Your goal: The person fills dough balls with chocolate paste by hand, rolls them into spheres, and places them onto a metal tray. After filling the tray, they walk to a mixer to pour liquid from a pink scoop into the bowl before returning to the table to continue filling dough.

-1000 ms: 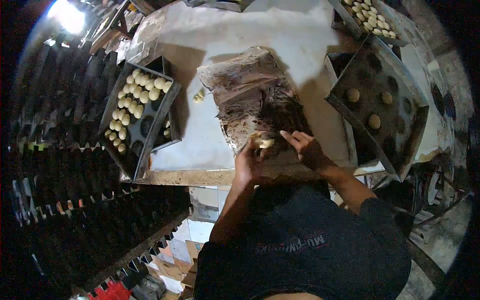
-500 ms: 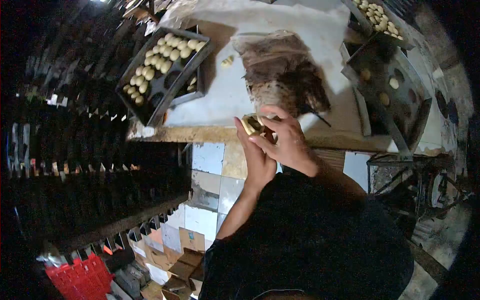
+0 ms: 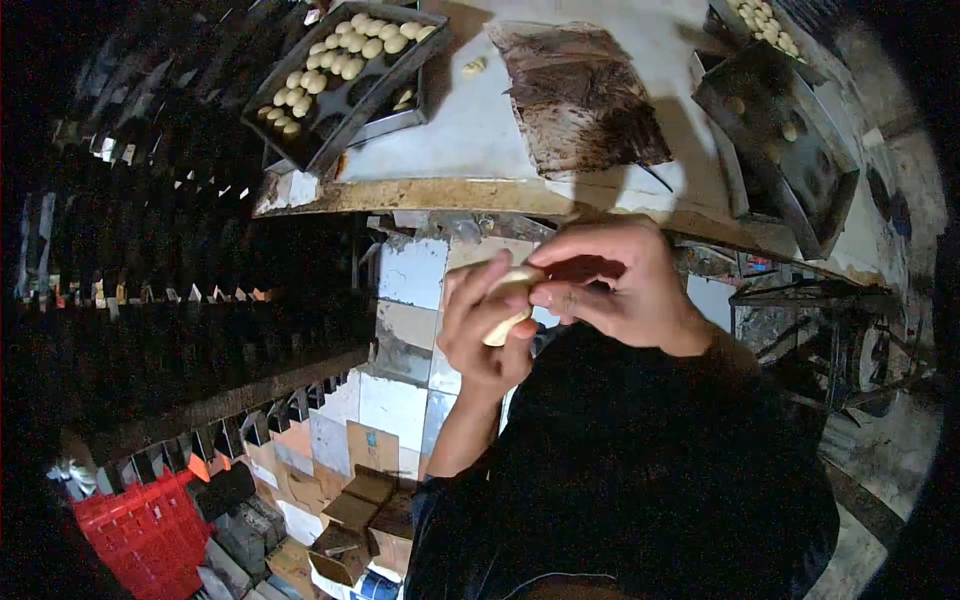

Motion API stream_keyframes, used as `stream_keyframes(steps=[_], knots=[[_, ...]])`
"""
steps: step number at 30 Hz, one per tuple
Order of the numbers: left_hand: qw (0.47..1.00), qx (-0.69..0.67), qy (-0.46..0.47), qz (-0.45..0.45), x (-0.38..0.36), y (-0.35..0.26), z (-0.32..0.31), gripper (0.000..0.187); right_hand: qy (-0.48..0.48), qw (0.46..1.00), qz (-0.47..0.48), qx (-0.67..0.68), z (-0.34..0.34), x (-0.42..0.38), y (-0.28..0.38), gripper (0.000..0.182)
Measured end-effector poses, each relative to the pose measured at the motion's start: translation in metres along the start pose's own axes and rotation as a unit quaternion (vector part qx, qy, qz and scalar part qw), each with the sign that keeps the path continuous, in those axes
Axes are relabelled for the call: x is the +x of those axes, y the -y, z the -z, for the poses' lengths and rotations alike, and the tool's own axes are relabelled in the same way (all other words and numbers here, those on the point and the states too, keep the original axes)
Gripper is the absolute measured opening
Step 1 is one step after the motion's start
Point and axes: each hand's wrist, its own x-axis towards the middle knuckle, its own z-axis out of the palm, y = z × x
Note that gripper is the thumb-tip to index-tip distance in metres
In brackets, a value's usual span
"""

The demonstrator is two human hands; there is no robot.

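In front of my body, just off the table's near edge, my left hand (image 3: 475,325) is wrapped round a piece of pale dough (image 3: 497,332). My right hand (image 3: 625,285) pinches the edge of the same dough between thumb and fingers. The fingers cover much of the piece, and its inside cannot be seen. Beyond my hands, a sheet smeared with dark brown paste (image 3: 585,95) lies on the table, with a thin dark stick (image 3: 655,178) at its near corner. A small scrap of dough (image 3: 473,66) rests left of the sheet.
A dark metal tray (image 3: 335,135) with rows of dough balls (image 3: 352,68) stands at the left on another tray. At the right are stacked dark trays (image 3: 815,190) and more dough balls (image 3: 765,22). A red crate (image 3: 150,535) and cardboard boxes (image 3: 365,500) are on the floor.
Both hands have come back from the table edge towards my body with the dough. The left fingers have closed round it; its dark opening no longer shows. The view has shifted slightly.
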Motion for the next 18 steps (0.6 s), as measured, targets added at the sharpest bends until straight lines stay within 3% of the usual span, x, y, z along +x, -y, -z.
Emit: stream_keyframes(steps=[1,2,4,5,8,9,11,12,14,16,18], knots=[[0.998,0.051,-0.023,-0.009,-0.001,-0.005,-0.01,0.024,-0.009,0.993,0.085,-0.083,0.005,-0.002,0.003,0.028],[0.995,0.078,-0.053,-0.013,0.002,-0.01,-0.021,0.025,-0.011,0.978,0.146,-0.151,0.009,-0.002,0.007,0.036],[0.977,0.211,0.014,0.034,0.007,-0.023,-0.035,0.04,0.01,0.964,0.153,-0.217,0.021,-0.005,0.026,0.042],[0.966,0.234,0.103,0.025,0.015,-0.026,-0.038,0.062,-0.027,0.95,0.157,-0.268,0.026,-0.013,0.019,0.044],[0.991,0.043,0.094,0.083,0.031,-0.015,-0.075,0.075,-0.12,0.931,0.199,-0.28,0.055,-0.022,0.0,0.028],[0.965,-0.152,-0.016,0.213,0.034,-0.021,-0.107,0.066,-0.139,0.928,0.208,-0.277,0.072,-0.021,0.0,0.025],[0.878,-0.379,0.047,0.288,0.041,-0.011,-0.129,0.063,-0.17,0.921,0.229,-0.266,0.11,-0.019,0.004,0.02],[0.814,-0.479,0.077,0.321,0.042,-0.006,-0.141,0.063,-0.182,0.939,0.17,-0.236,0.128,-0.022,0.012,0.023],[0.86,-0.446,0.099,0.229,0.056,-0.004,-0.185,0.053,-0.206,0.966,0.028,-0.156,0.163,-0.027,0.03,0.03],[0.92,-0.355,0.13,0.105,0.066,0.007,-0.224,0.053,-0.2,0.973,0.071,-0.096,0.199,-0.034,0.015,0.033],[0.944,-0.297,0.125,0.07,0.082,0.009,-0.258,0.044,-0.214,0.963,0.136,-0.091,0.232,-0.039,0.002,0.032]])
